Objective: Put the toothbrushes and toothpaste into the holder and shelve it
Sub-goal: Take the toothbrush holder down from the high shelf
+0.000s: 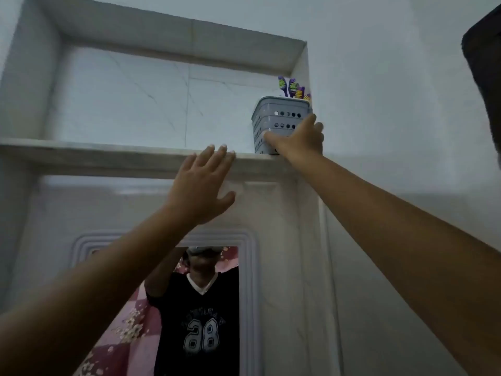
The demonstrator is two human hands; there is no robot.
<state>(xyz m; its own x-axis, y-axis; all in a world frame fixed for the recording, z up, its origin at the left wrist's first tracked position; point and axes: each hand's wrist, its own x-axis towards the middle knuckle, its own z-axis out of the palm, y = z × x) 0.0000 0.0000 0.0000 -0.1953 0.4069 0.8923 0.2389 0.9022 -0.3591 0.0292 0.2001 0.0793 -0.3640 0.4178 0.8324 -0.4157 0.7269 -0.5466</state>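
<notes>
A grey perforated holder (276, 119) stands upright at the right end of a marble wall shelf (108, 150), close to the niche's right wall. Several purple toothbrushes (291, 88) with coloured bristles stick out of its top. The toothpaste is not visible. My right hand (301, 139) grips the holder's lower right side, thumb across its front. My left hand (202, 183) is raised with fingers spread, its fingertips touching the shelf's front edge to the left of the holder, holding nothing.
The shelf is the floor of a recessed marble niche (176, 44) high on the wall. Below it hangs a framed mirror (189, 308) reflecting a person in a dark numbered shirt. A dark object (485, 77) juts in at the right edge.
</notes>
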